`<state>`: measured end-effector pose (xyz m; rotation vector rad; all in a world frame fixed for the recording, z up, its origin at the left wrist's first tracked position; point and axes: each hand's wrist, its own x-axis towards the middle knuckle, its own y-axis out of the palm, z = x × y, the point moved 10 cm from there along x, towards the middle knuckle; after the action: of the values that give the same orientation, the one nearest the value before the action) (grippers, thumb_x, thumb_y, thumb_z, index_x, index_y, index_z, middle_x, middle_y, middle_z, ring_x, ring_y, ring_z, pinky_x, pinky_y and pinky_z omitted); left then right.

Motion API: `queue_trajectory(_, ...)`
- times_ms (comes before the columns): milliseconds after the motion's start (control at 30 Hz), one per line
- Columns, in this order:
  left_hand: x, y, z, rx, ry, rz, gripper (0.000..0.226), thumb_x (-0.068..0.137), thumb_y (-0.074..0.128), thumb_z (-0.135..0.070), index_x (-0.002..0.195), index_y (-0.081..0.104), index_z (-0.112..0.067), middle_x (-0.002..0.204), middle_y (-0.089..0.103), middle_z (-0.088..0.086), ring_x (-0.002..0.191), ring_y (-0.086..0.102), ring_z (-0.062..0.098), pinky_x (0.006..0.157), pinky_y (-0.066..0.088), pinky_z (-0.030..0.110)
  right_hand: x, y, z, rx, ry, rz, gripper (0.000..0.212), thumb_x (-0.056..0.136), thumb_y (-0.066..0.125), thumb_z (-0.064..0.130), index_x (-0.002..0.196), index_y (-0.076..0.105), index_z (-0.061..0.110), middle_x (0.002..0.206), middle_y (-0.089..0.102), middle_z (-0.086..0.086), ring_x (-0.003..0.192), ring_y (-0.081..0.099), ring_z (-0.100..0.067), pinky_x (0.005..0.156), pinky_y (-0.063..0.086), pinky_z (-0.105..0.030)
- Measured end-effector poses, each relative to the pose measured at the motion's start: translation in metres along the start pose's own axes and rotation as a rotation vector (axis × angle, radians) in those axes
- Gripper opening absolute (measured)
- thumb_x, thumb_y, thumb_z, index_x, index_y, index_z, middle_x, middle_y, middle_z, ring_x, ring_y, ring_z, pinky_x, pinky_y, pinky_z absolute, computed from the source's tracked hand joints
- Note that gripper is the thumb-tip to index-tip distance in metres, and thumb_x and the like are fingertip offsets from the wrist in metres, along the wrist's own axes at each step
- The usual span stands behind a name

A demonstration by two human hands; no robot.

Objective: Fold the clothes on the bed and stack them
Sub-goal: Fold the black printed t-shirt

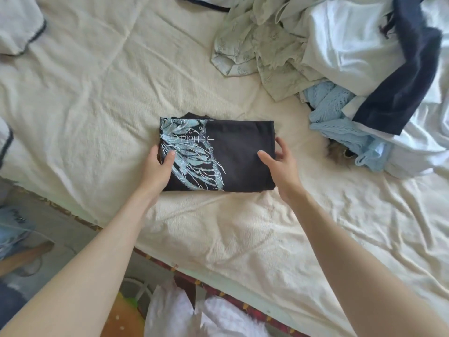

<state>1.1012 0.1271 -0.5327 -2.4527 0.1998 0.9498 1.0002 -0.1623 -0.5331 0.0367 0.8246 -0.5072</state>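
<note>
A black T-shirt (pixel 233 152) with a pale blue feather print lies folded into a rectangle in the middle of the cream bed sheet (pixel 97 93). My left hand (pixel 158 166) grips its left edge, thumb on top of the print and fingers tucked under. My right hand (pixel 281 164) holds its right edge, thumb on top of the fabric and fingers around the side. A heap of unfolded clothes (pixel 340 57) lies at the back right: a pale green printed garment, white and navy pieces, and a light blue knit (pixel 340 122).
White cloth with dark piping (pixel 21 25) lies at the back left. The bed's near edge (pixel 218 285) with its red patterned trim runs diagonally below my arms. Floor, a sandal and a denim-clad leg (pixel 14 229) show at the lower left.
</note>
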Motion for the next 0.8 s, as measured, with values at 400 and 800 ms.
queue_trajectory(400,-0.072,-0.025,-0.034,-0.124,0.076,-0.004,0.021,0.092,0.058,-0.011,0.11,0.053,-0.02,0.095,0.061,-0.003,0.082,0.057,0.009,0.072,0.049,0.023,-0.07,-0.013,0.02,0.015,0.022,0.052,0.033,0.09,0.056,0.003,0.111,0.057,0.029,0.108,0.067,-0.004,0.091,0.067,-0.016,0.058,0.057,-0.029)
queue_trajectory(800,-0.218,-0.026,-0.047,0.029,0.031,0.299,0.015,0.093,0.059,-0.015,0.106,0.053,-0.019,0.097,0.064,0.002,0.08,0.061,0.011,0.06,0.045,0.025,-0.277,-0.09,-0.004,0.213,0.047,-0.235,0.033,0.09,0.056,0.002,0.11,0.061,0.028,0.102,0.069,-0.005,0.089,0.067,-0.021,0.065,0.057,-0.033)
